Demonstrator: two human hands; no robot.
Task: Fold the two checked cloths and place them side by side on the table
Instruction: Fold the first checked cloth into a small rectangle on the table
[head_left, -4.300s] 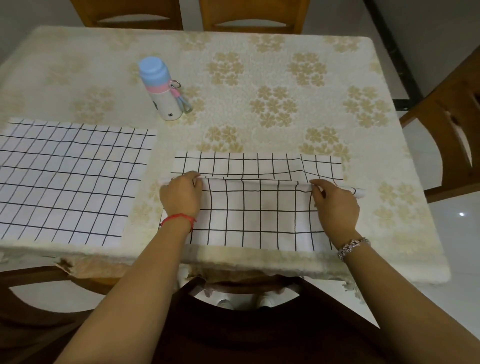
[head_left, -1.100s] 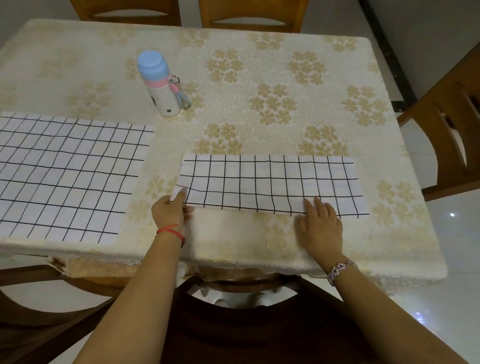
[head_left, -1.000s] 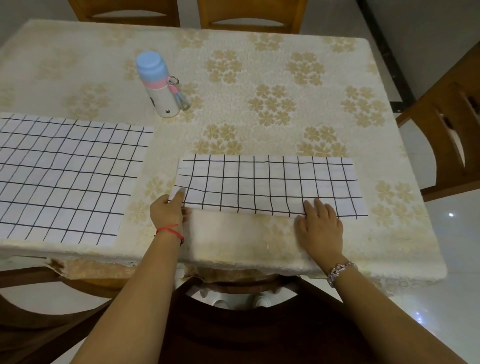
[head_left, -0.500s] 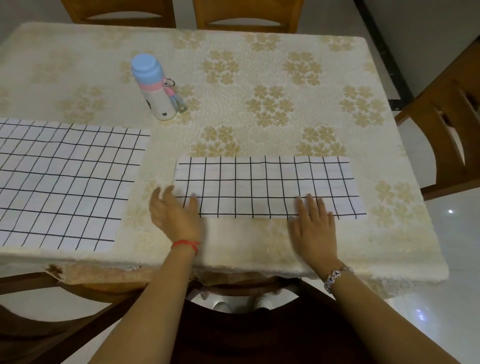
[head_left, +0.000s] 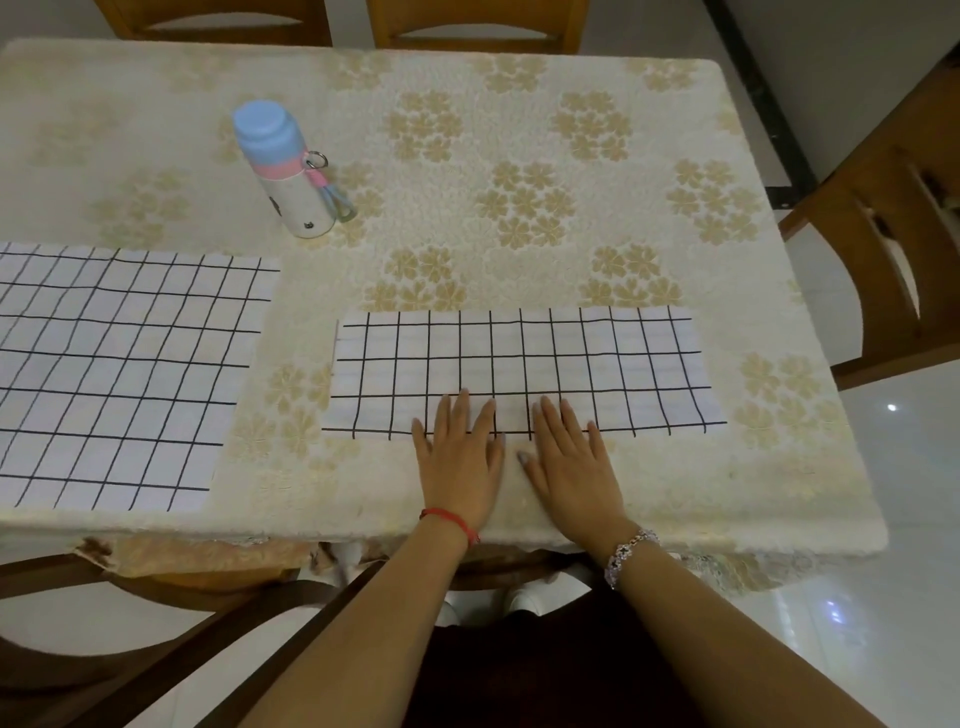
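A white cloth with black checks (head_left: 524, 364) lies folded once into a wide strip in front of me on the table (head_left: 519, 156). My left hand (head_left: 460, 457) and my right hand (head_left: 569, 462) rest flat and side by side, fingers spread, with the fingertips on the middle of the strip's near edge. Neither hand grips anything. A second checked cloth (head_left: 119, 374) lies spread out unfolded at the left, reaching the table's near edge and running out of view on the left.
A small white bottle with a blue cap and pink band (head_left: 285, 171) stands behind the gap between the cloths. Wooden chairs stand at the far side (head_left: 467, 26) and at the right (head_left: 893, 218). The table's near edge is just under my wrists.
The near half of the right cloth was folded over to the far edge. Since half a second ago both hands have slid inward along the near edge to its middle.
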